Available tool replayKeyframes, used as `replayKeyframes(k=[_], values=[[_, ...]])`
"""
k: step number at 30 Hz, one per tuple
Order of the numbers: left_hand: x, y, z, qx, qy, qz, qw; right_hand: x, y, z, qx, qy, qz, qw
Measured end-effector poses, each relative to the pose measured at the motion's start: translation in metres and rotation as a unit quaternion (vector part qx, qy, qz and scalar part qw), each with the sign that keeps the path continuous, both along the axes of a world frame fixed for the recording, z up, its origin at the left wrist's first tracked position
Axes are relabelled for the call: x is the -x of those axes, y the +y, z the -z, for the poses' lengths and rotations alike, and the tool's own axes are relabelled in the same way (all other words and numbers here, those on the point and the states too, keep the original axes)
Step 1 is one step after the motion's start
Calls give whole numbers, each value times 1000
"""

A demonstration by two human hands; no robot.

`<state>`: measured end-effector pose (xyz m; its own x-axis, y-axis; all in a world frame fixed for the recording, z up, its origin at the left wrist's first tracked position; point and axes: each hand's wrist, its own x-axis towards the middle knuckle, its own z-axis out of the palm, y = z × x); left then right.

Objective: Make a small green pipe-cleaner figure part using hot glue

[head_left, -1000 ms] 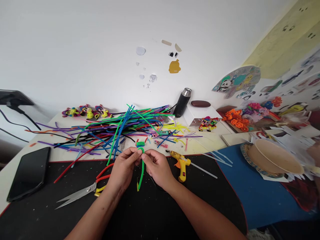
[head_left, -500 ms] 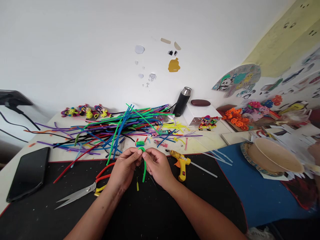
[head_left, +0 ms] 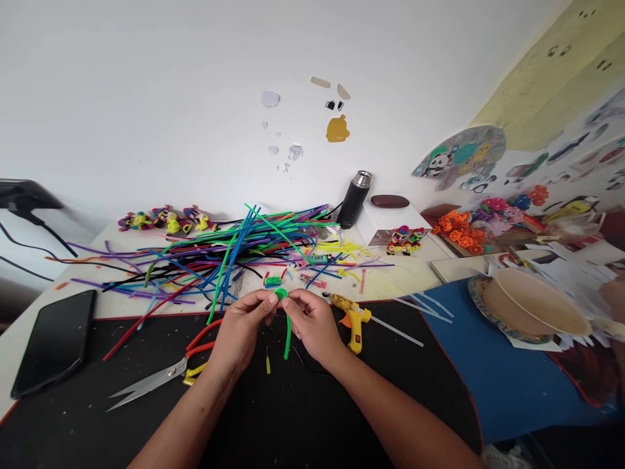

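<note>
A green pipe cleaner [head_left: 287, 335] is pinched between both hands, its upper end curled into a small coil at the fingertips and its loose tail hanging down. My left hand [head_left: 249, 319] is closed on the coil from the left, thumb on top. From the other side my right hand [head_left: 311, 322] grips the same pipe cleaner with thumb and fingers. Just beyond the fingertips lies a small bundle of green and blue pieces [head_left: 272, 282]. Below the hands a small yellow piece [head_left: 268, 362] lies on the black mat [head_left: 293, 417].
Large scissors [head_left: 161, 376] lie left of the hands, beside a black phone or tablet [head_left: 53, 342]. A yellow glue gun [head_left: 358, 326] with a glue stick is at the right. Behind are piled pipe cleaners [head_left: 229, 247], a black flask [head_left: 354, 200] and small figures [head_left: 168, 219]. A bowl [head_left: 540, 306] stands far right.
The coil at the fingertips has turned and shows more of its green face. The hanging tail has swung slightly right. The view has shifted a little.
</note>
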<state>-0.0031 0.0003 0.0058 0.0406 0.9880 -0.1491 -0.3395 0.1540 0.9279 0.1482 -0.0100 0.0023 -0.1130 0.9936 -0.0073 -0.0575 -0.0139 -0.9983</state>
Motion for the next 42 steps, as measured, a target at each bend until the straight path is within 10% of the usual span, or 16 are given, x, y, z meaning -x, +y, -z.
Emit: replayKeyframes(k=[27, 42], values=[[2, 1, -1, 36, -70, 17, 997, -7, -2, -5, -1, -34, -15, 999], [27, 4, -16, -156, 217, 93, 959, -30, -4, -18, -80, -245, -75, 963]])
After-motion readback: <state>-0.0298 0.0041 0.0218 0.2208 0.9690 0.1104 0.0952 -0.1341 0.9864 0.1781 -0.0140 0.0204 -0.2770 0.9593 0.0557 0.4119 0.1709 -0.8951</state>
